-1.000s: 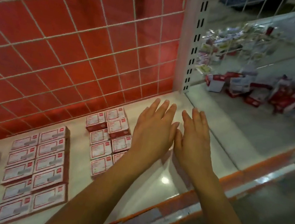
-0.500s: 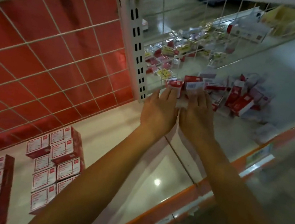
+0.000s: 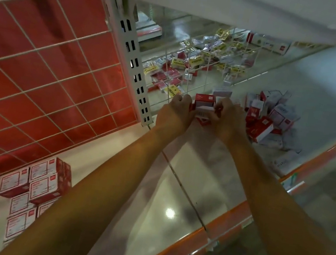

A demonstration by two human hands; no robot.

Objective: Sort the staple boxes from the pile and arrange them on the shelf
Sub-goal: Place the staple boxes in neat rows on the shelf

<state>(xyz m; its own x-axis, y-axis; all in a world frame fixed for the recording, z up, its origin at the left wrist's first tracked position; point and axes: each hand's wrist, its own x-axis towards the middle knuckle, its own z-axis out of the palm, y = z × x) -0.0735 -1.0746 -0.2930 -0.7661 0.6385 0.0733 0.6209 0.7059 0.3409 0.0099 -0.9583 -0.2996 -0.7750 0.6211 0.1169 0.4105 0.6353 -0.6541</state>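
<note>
Gripping small cluster of staple boxes (image 3: pixel 202 110) between left hand (image 3: pixel 174 115) and right hand (image 3: pixel 228 122), with fingers of both curled round it. Held over shelf (image 3: pixel 185 186), just left of loose pile (image 3: pixel 272 121). Stacked in neat rows at lower left: sorted boxes (image 3: pixel 40 181), against red grid panel (image 3: pixel 39 59).

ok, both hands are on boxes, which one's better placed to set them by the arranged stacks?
Left, probably. The left hand and right hand both grip the staple boxes by the pile, but the arranged stacks sit on the left, so the right arm would have to cross over.
</note>
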